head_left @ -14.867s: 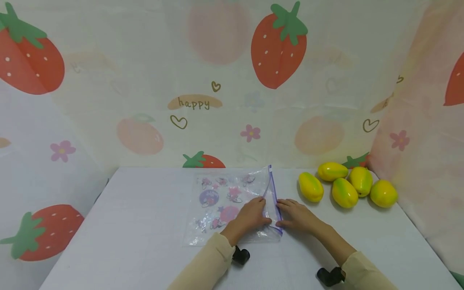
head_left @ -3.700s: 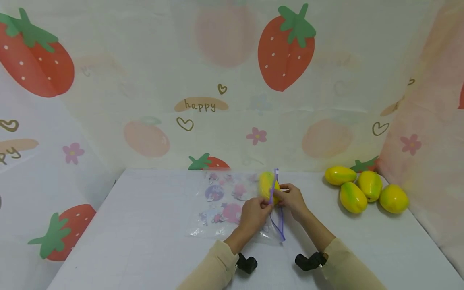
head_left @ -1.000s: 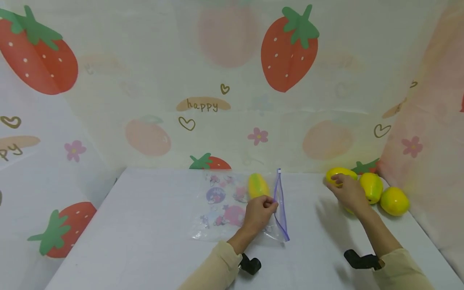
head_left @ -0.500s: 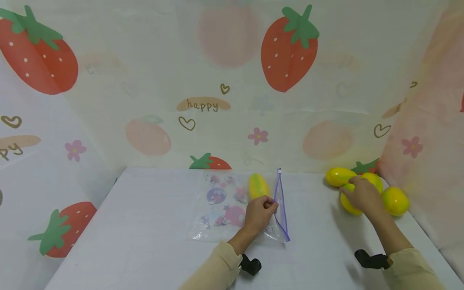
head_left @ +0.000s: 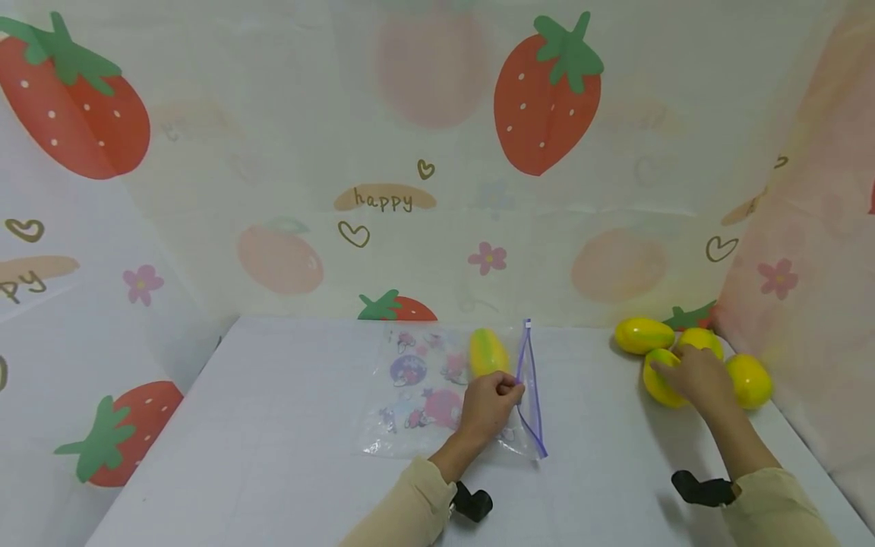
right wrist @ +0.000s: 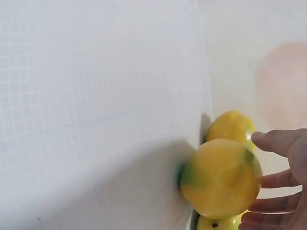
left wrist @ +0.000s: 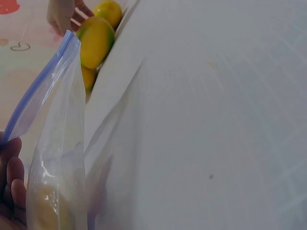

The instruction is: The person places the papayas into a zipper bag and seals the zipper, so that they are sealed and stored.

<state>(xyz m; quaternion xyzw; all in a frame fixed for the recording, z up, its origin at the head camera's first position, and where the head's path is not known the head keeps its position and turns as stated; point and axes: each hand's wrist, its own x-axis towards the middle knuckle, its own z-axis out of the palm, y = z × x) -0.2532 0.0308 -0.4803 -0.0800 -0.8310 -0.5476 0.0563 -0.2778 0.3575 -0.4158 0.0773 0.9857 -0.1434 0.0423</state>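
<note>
Some bare table [head_left: 588, 433] separates left hand [head_left: 487, 406], pinching bag edge [head_left: 537, 399], from right hand [head_left: 704, 377], spread by yellow fruit [head_left: 659, 389]

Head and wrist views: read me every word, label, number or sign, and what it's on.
"happy": on a peach painted stroke of the pale fruit-print backdrop.
"py": cut off by the head view's left edge, same backdrop.
Lettering at the backdrop's right and upper left: too slanted or faint.
Purple-edged clear plastic bag: pictures, no legible text.
Wrist views: none.
</note>
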